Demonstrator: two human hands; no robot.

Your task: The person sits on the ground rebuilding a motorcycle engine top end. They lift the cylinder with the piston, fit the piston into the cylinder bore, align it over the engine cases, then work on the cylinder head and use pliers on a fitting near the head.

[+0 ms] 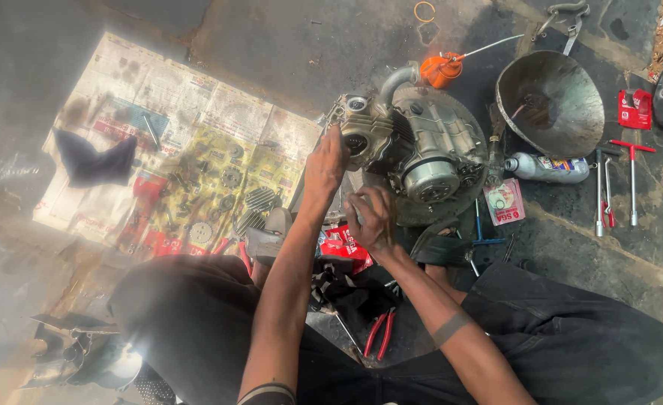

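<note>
A grey motorcycle engine [429, 146] lies on a round metal plate on the ground in front of me. My left hand [327, 162] reaches to its left end and grips the cylinder head [365, 139], with the fingertips hidden behind the hand. Just below the engine, my right hand [369, 219] is curled around a small grey object that is mostly hidden in the fist. Both forearms stretch out over my dark trousers.
A newspaper [196, 127] on the left carries gears, small parts and a dark cloth [95, 159]. An orange oil can [441, 70], metal bowl [549, 101], plastic bottle [547, 168] and T-handle wrenches [631, 180] lie to the right. Red pliers [381, 334] lie between my knees.
</note>
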